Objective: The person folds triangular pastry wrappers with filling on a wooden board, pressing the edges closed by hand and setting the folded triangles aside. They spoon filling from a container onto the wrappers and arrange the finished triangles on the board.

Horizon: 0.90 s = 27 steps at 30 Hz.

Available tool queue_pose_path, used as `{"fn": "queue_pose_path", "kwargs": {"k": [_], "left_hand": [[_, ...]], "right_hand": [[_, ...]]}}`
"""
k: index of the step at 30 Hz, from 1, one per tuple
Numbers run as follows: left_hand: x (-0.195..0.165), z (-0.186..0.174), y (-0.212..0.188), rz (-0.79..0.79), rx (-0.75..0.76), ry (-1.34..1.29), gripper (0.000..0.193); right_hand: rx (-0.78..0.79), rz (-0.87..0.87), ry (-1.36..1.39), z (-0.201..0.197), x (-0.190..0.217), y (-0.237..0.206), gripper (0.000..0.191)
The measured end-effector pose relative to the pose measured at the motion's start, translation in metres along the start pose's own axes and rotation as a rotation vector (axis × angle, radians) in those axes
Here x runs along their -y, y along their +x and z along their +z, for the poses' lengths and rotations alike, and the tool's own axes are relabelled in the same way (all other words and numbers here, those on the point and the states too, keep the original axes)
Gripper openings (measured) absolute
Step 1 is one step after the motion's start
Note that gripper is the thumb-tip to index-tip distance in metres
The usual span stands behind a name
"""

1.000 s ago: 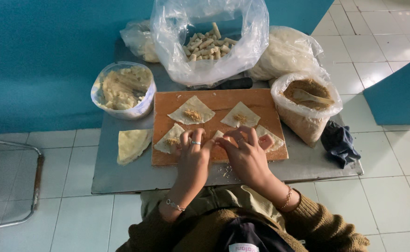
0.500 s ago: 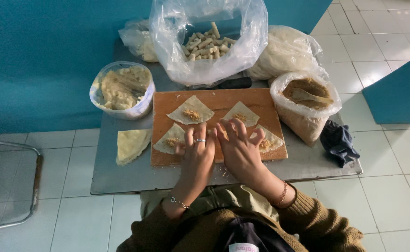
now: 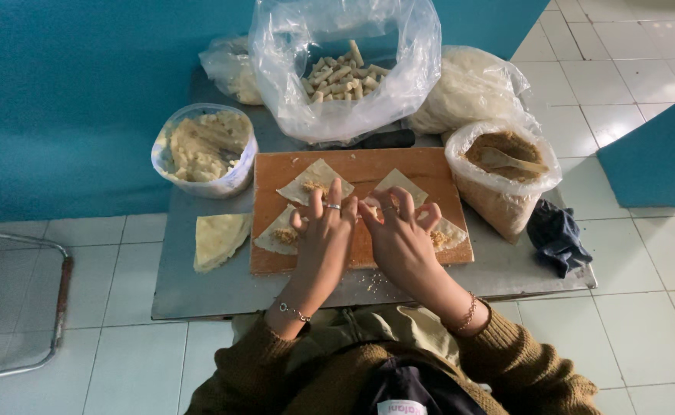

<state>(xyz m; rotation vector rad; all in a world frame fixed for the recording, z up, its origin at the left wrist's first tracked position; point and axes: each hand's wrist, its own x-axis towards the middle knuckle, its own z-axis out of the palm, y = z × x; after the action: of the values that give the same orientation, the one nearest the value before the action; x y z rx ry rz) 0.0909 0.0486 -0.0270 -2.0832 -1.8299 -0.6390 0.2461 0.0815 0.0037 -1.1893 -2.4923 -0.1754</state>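
wooden cutting board (image 3: pixel 353 165) is carrying four filled dough wrappers — both hands have been creeping up from its near edge to the middle. left hand (image 3: pixel 324 240) and right hand (image 3: pixel 404 240) are pressing, fingers spread and curled, onto the piece of dough (image 3: pixel 371 207) between them, so folding seems under way. palms are hiding that piece — i cannot tell its shape or whether it is pinched.

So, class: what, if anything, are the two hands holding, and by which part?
It cannot be told for sure. Both the left hand and right hand press fingertips together over the wooden board, apparently on a wrapper hidden beneath them.
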Motion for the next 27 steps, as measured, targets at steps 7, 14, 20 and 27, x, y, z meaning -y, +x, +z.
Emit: {"fn": "queue_pose_path", "kwargs": {"k": [7, 14, 20, 27], "left_hand": [[-0.002, -0.027, 0.013, -0.064, -0.027, -0.091, 0.018], [0.022, -0.083, 0.039, -0.088, -0.345, -0.295, 0.020], [0.054, -0.066, 0.130, -0.051, -0.494, -0.044, 0.038], [0.089, -0.062, 0.104, -0.166, -0.451, 0.016, 0.079]], "right_hand": [[-0.178, 0.032, 0.132, -0.037, 0.004, -0.005, 0.064], [-0.371, 0.138, 0.297, -0.070, -0.004, -0.027, 0.052], [-0.324, 0.108, 0.372, -0.057, 0.005, -0.020, 0.045], [-0.148, 0.054, 0.337, -0.028, 0.011, -0.012, 0.025]]}}
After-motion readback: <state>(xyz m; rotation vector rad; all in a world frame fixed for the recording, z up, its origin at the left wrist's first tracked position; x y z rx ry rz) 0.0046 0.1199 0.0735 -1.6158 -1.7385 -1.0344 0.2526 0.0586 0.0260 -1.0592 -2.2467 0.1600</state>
